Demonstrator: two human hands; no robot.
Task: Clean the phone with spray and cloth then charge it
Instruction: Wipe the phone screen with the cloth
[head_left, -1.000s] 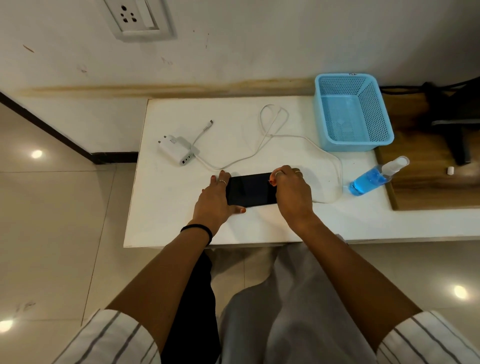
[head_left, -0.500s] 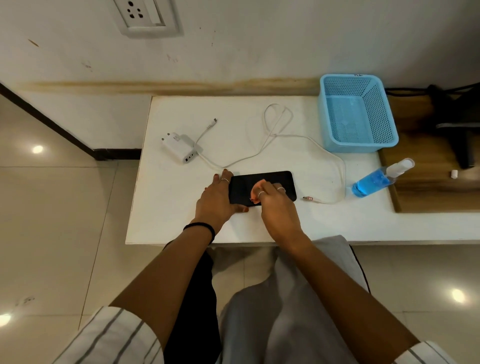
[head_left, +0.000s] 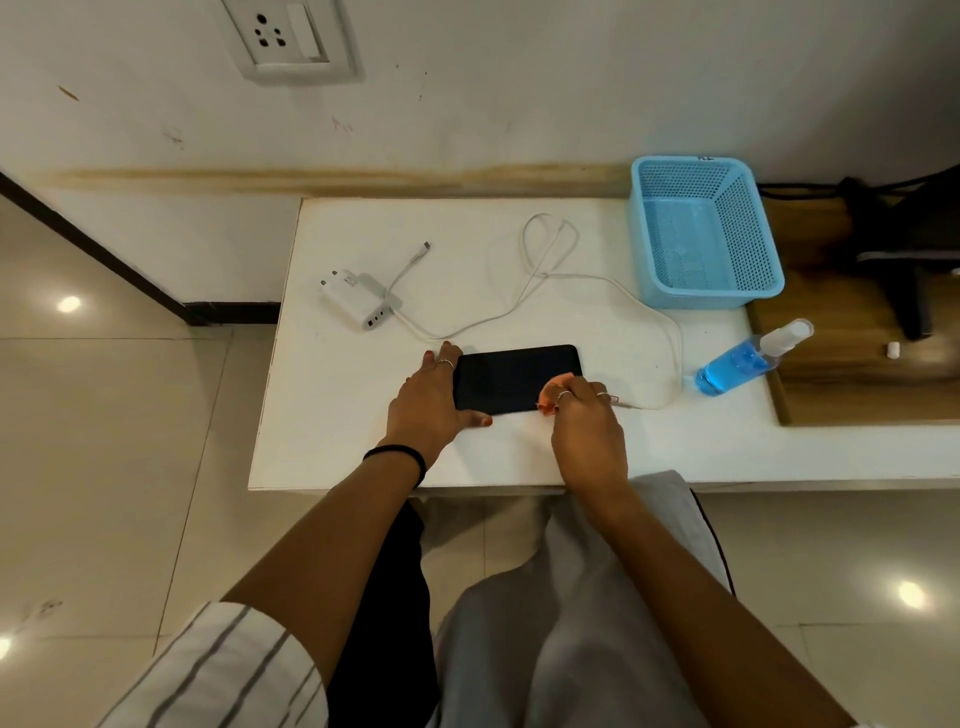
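A black phone (head_left: 511, 376) lies flat, screen up, on the white table (head_left: 343, 447). My left hand (head_left: 434, 400) holds its left end, fingers along the far edge and thumb on the near edge. My right hand (head_left: 584, 421) grips a small orange cloth (head_left: 550, 397) and presses it on the phone's near right corner. A white charger adapter (head_left: 356, 301) with its white cable (head_left: 545, 275) lies behind the phone. The spray bottle (head_left: 748, 358) of blue liquid lies on its side at the right.
An empty light-blue mesh basket (head_left: 704, 234) stands at the table's back right. A wall socket (head_left: 291, 39) is above the table on the left. A wooden surface (head_left: 857, 374) with a dark stand (head_left: 904, 260) adjoins on the right. My knees are under the table's front edge.
My right hand with the cloth swept from the phone's right end to its middle, then back to the near right corner. My left hand stayed on the phone's left end.
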